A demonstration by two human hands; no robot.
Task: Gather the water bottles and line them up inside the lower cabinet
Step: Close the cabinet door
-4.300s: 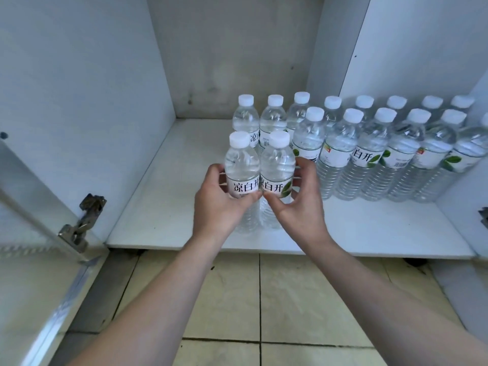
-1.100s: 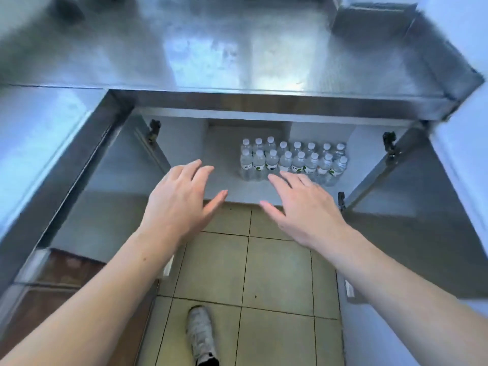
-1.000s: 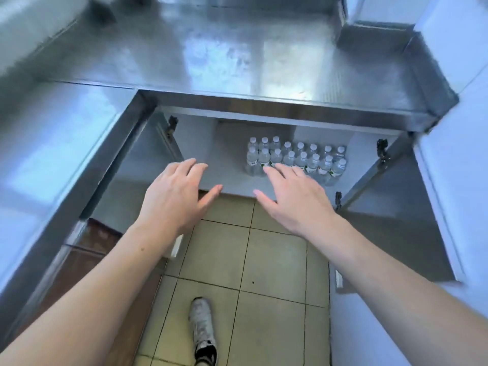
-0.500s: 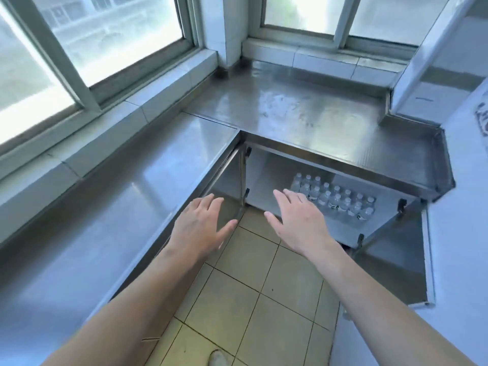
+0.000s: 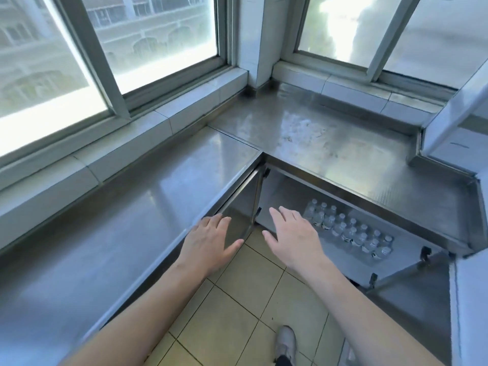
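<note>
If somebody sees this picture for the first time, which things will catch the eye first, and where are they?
First come the two bare hands, left hand and right hand, spread open in mid-air at the centre, holding nothing. Behind the right hand, the water bottles stand in rows inside the open lower cabinet. Above, the bright windows fill the top over the steel countertop.

Person, head-camera view: two bare forearms, two hands, one shoe showing.

Both forearms are showing bare from elbow to wrist, no sleeve reaching into view. The left hand and right hand are wearing no gloves, rings or watch that can be made out. Below the right hand, a light grey-white shoe is showing, with a dark trouser hem or sock sitting at its ankle.
</note>
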